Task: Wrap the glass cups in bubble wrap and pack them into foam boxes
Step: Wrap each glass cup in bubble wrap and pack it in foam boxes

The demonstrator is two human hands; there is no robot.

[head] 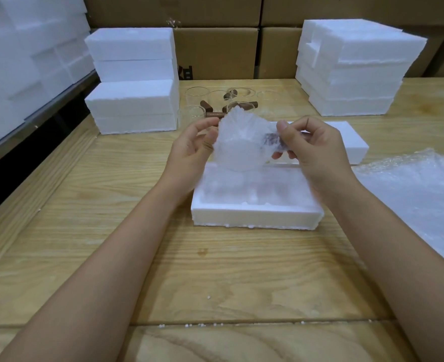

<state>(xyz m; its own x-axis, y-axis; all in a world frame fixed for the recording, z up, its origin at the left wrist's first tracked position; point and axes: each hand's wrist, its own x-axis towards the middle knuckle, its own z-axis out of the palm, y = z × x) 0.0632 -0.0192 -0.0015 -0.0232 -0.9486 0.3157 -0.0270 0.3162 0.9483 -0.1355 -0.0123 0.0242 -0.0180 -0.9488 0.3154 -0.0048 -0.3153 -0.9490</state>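
Far left: stack of closed foam boxes [134, 82] on the wooden table [85, 231]. Just right of it, at the back, unwrapped glass cups [197, 100] with brown handles stand in a loose group, well apart from the work. Left hand [192, 150]: fingers curled, gripping the left side of the wrapped cup [239, 147], thumb up at the wrap's top edge. The cup is held in the air between both hands, above the far edge of the open foam box [257, 205]. Its bubble wrap flares loose and ruffled at the top, not tucked. Right hand [312, 152]: thumb and fingers pinching the wrap over the cup's brown handle [274, 139]. Box cavity is washed out, so I cannot tell whether it holds anything. A flat foam lid [346, 139] lies just behind the right hand; further right are a second foam stack [354, 69] and spare bubble wrap sheets [419, 194]. Judgement: wrapping step nearly closed, this cup not yet packed. Next move calls for folding the loose top inward, then lowering the bundle into the box with the handle aligned so it seats without force
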